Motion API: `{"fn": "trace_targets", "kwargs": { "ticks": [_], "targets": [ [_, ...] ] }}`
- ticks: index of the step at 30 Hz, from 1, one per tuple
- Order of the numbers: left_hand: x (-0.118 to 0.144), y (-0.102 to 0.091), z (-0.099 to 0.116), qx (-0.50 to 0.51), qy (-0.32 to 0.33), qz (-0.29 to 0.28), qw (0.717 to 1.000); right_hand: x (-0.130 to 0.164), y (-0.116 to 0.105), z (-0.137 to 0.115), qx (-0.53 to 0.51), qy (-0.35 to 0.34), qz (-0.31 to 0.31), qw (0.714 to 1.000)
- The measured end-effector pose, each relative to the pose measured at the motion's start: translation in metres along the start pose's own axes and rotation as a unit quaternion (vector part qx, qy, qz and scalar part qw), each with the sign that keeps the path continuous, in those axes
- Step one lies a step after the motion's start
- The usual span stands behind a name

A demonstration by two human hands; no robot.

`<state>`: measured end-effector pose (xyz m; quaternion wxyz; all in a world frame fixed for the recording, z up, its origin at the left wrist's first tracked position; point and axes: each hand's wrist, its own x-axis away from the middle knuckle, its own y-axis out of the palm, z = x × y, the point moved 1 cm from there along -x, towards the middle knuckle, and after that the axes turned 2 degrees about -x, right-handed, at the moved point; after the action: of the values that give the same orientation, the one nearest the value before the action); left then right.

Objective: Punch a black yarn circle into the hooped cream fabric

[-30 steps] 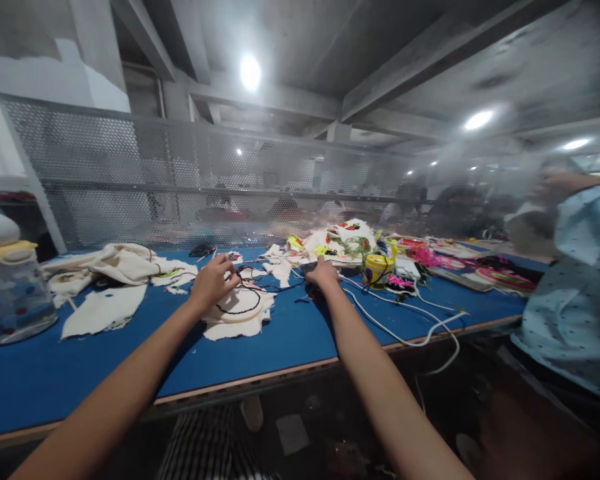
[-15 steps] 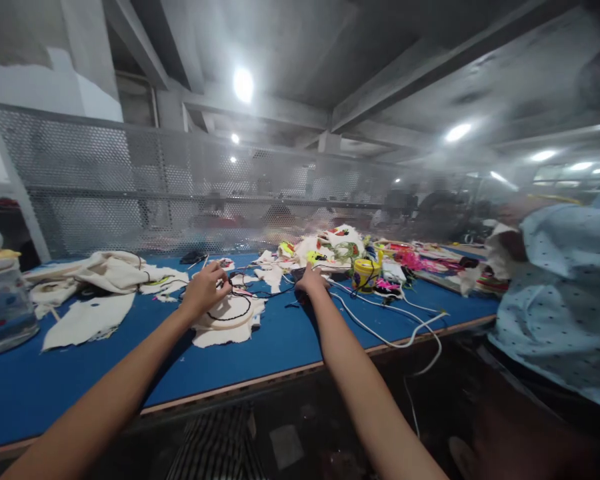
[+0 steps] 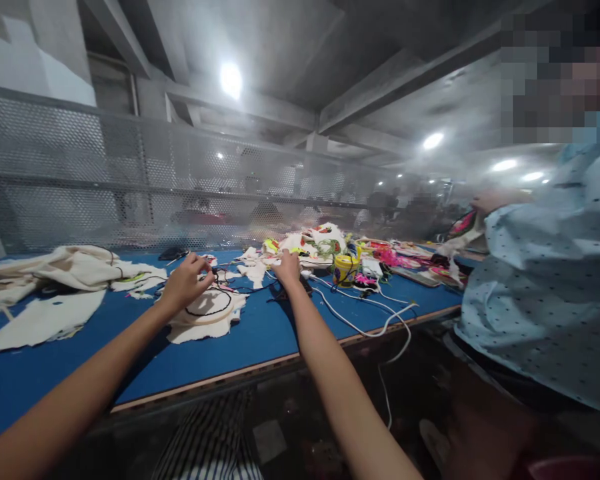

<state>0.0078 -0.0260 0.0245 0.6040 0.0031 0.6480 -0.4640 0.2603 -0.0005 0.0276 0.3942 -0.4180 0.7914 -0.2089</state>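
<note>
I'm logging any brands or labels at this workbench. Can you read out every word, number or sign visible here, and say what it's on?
No text can be read in this view.
The yellow tub on the blue table has a dark patch that may be a label: too small and blurred to read.
The embroidered cloth pieces show coloured motifs, not letters.
The neighbour's shirt has only dots.

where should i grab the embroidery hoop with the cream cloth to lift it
Grip the wooden rim of the embroidery hoop at its near edge, coming from the table's front. The hoop lies flat, the left hand already covers its far side, and loose cloth hangs past the rim all round.
</note>
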Motion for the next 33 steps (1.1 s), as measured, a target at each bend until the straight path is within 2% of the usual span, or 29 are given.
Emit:
{"fn": "trace_targets", "kwargs": {
  "ticks": [1, 3, 6, 9, 12, 14, 20, 24, 28, 33],
  "targets": [
    [-0.003, 0.0, 0.002, 0.012, -0.007, 0.01, 1.0, -0.001, 0.005, -0.005, -0.067, -0.045, 0.001, 0.997],
    [-0.01, 0.001, 0.008, 0.042, -0.025, 0.027, 0.998, 0.0, 0.016, -0.016, -0.219, -0.095, -0.036, 0.97],
    [-0.025, 0.009, 0.021, 0.083, -0.06, 0.033, 0.994, 0.003, 0.026, -0.032, -0.418, -0.089, -0.096, 0.899],
    [-0.036, 0.024, 0.033, 0.126, -0.086, 0.024, 0.988, 0.009, 0.023, -0.042, -0.531, -0.071, -0.135, 0.833],
    [-0.038, 0.039, 0.04, 0.156, -0.086, 0.046, 0.983, 0.015, 0.015, -0.048, -0.571, -0.079, -0.164, 0.801],
    [-0.034, 0.045, 0.043, 0.161, -0.075, 0.061, 0.982, 0.018, 0.012, -0.051, -0.558, -0.109, -0.171, 0.805],
    [-0.024, 0.039, 0.044, 0.146, -0.045, 0.057, 0.987, 0.021, 0.011, -0.054, -0.426, -0.215, -0.117, 0.871],
    [-0.024, 0.035, 0.043, 0.139, -0.044, 0.043, 0.988, 0.02, 0.008, -0.052, -0.336, -0.26, -0.09, 0.901],
    [-0.024, 0.033, 0.043, 0.137, -0.044, 0.032, 0.989, 0.022, 0.006, -0.052, -0.262, -0.298, -0.077, 0.915],
    [-0.023, 0.03, 0.044, 0.12, -0.038, 0.018, 0.992, 0.025, 0.005, -0.052, -0.217, -0.323, -0.077, 0.918]
  ]
}}
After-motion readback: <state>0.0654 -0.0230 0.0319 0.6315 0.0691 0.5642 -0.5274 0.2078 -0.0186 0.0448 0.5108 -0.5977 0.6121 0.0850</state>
